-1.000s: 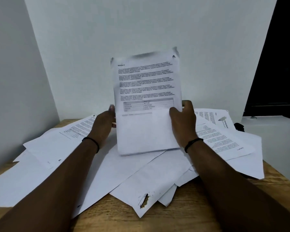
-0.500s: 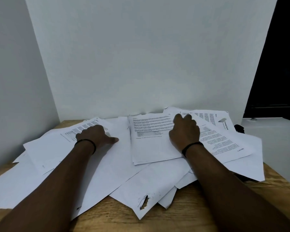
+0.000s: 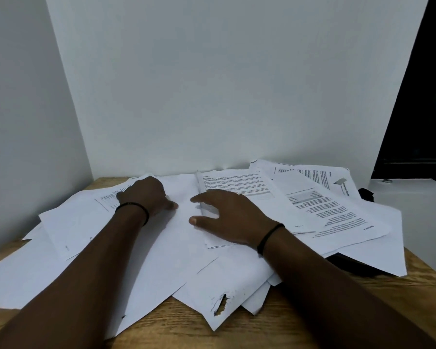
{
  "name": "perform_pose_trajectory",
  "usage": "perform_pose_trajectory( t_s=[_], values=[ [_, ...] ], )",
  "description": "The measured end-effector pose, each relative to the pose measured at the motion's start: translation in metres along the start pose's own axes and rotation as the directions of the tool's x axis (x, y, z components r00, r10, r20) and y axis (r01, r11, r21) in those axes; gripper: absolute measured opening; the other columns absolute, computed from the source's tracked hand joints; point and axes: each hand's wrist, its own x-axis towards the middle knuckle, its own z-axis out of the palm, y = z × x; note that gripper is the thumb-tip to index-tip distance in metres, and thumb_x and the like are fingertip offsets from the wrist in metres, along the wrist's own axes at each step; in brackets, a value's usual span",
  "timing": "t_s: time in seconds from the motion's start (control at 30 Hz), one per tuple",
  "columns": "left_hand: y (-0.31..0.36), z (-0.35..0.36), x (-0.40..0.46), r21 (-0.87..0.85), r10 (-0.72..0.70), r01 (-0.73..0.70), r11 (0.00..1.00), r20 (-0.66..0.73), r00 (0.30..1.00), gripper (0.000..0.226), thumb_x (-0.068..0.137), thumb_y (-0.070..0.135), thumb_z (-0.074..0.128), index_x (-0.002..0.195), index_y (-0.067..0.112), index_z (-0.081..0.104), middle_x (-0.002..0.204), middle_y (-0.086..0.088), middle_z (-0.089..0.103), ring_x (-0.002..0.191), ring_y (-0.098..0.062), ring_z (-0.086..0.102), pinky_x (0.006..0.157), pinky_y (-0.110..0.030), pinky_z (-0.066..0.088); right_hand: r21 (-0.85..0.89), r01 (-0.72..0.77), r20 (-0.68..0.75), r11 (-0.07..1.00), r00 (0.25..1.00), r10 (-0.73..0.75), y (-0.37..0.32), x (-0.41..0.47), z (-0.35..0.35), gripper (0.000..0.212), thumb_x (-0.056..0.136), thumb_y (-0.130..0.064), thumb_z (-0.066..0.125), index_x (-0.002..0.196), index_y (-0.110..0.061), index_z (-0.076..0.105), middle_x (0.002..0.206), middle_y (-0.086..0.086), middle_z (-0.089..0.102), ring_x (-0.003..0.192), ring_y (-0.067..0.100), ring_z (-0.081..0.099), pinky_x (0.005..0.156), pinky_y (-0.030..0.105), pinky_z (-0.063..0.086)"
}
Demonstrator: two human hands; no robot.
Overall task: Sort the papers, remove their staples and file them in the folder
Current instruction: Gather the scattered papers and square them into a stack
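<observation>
Loose white papers cover the wooden table (image 3: pixel 300 321). A printed stack (image 3: pixel 239 185) lies flat at the middle back. My right hand (image 3: pixel 232 217) rests on its near left part, fingers spread and pointing left. My left hand (image 3: pixel 146 195) lies on a printed sheet (image 3: pixel 106 200) at the left with its fingers curled under, thumb touching a blank sheet (image 3: pixel 166 248). Another printed sheet (image 3: pixel 332 212) lies turned round at the right. A torn sheet (image 3: pixel 219 298) sticks out at the front. A dark edge, perhaps the folder (image 3: pixel 350 267), shows under the right papers.
White walls close the back and left of the table. A small dark object (image 3: pixel 366 195) peeks from behind the papers at the right. A dark doorway (image 3: pixel 418 117) is at the far right. Bare wood shows along the front edge.
The stack held upright a second ago now lies flat. My right hand has slid from its far part toward its left edge, fingers spread. My left hand has moved up and right.
</observation>
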Motion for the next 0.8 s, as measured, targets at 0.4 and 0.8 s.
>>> perform_pose_trajectory(
  t_s=[0.4, 0.8],
  values=[
    [0.028, -0.039, -0.028, 0.173, 0.198, -0.446, 0.878, -0.98, 0.009, 0.013, 0.093, 0.012, 0.068, 0.08, 0.012, 0.066, 0.085, -0.008, 0.063, 0.091, -0.029, 0.053, 0.087, -0.039, 0.034, 0.09, -0.101, -0.203, 0.991, 0.972, 0.117, -0.004, 0.002, 0.003, 0.065, 0.09, -0.049, 0.067, 0.146, -0.025, 0.044, 0.143, -0.004, 0.053, 0.134, 0.018, 0.047, 0.107, 0.034, 0.037],
    [0.043, -0.012, -0.025, -0.056, 0.338, -0.825, 0.562, -0.895, 0.29, 0.023, 0.089, -0.001, 0.063, 0.098, 0.018, 0.052, 0.111, -0.016, 0.063, 0.12, -0.031, 0.052, 0.098, -0.044, 0.042, 0.244, -0.198, -0.813, 0.949, 0.492, 0.311, 0.01, 0.006, -0.034, 0.11, 0.064, -0.028, 0.092, 0.15, -0.033, 0.024, 0.152, 0.001, 0.039, 0.137, 0.025, 0.04, 0.105, 0.047, 0.032]
  ],
)
